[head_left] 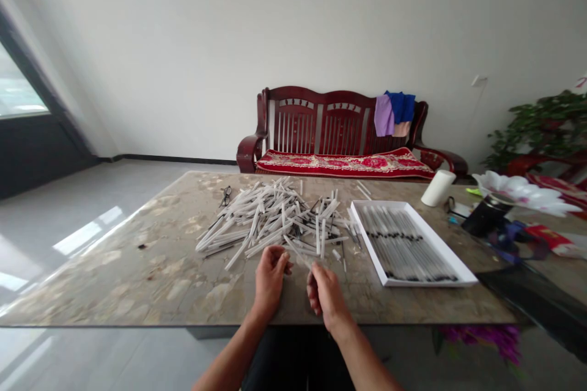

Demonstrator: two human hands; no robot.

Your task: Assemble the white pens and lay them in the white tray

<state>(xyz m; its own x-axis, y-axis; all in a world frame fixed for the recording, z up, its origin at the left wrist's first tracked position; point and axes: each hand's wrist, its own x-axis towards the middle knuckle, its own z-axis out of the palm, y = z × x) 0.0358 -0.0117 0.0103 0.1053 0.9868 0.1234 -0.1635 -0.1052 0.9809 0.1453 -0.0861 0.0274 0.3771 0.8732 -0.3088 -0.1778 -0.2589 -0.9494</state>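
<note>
Nearest the camera, the person's bare forearms reach over the edge of a marble-patterned surface [137, 281], with the left hand [270, 278] and right hand [326, 296] close together at its near side. The fingers [279, 255] of both hands are curled closed, and a thin translucent tube [302, 261] shows between the hands; how firmly each hand grips it, I cannot tell. Just beyond the hands lies a loose, criss-crossed pile of slim white tubes [270, 220], some with dark parts, and a few stray tubes lie around it. Left of the pile sit black-framed glasses [225, 196]. To the right, a shallow white tray [431, 281] holds neat rows of clear tubes [403, 244] banded in black. Farther right stand a white paper roll [438, 187], a black cup [486, 217] and a red packet [553, 239], its markings too blurred to read. Across the floor, a dark red wooden bench [321, 128] carries a red patterned cushion [343, 165] and draped cloths [394, 113].
</note>
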